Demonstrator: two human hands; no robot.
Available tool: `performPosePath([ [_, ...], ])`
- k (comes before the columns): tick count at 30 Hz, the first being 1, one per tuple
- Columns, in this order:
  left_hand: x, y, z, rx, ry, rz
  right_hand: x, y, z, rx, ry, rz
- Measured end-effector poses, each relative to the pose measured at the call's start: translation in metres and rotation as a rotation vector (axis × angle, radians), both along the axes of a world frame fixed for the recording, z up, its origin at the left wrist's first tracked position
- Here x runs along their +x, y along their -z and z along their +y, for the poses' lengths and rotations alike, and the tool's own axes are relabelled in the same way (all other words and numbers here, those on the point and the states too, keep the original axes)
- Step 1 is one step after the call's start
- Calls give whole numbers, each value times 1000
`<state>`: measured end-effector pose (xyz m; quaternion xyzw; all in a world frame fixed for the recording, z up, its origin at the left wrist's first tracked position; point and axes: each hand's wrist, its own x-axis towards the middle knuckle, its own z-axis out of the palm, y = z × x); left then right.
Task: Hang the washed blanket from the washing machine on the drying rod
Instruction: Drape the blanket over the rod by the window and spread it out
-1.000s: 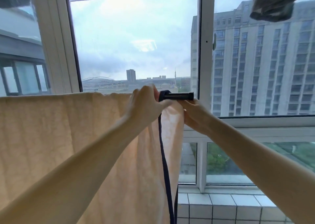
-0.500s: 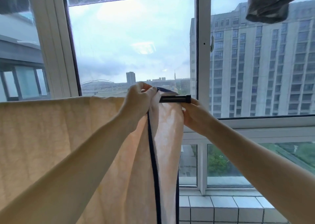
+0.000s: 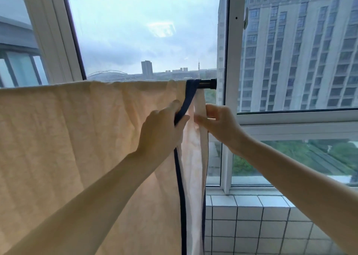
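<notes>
A cream blanket (image 3: 67, 138) with a dark navy border hangs over the black drying rod (image 3: 208, 84), whose end sticks out to the right of the cloth. My left hand (image 3: 162, 130) grips the navy edge of the front layer a little below the rod. Just to its right, my right hand (image 3: 219, 122) pinches the edge of the back layer. The blanket covers most of the rod.
A white-framed window (image 3: 230, 60) stands right behind the rod, with a tall building outside. Below it runs a white tiled ledge (image 3: 261, 216). The blanket fills the left half of the view.
Both hands have dropped from the rod's end to the blanket's right edges below it. The navy edge now lies over the rod. The view has tilted down.
</notes>
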<state>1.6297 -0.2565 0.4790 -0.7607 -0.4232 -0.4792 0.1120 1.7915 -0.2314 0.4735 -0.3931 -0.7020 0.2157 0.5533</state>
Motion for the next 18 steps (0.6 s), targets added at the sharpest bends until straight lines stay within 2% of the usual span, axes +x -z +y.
performPosePath([
  [5, 1, 18, -3, -36, -14, -17, 3, 19, 3, 58, 147, -155],
  [10, -1, 42, -7, -85, -46, -38, 1, 24, -4, 102, 202, -181],
  [18, -12, 120, -22, -194, -86, -52, -8, 75, -19, 9, 235, -260],
])
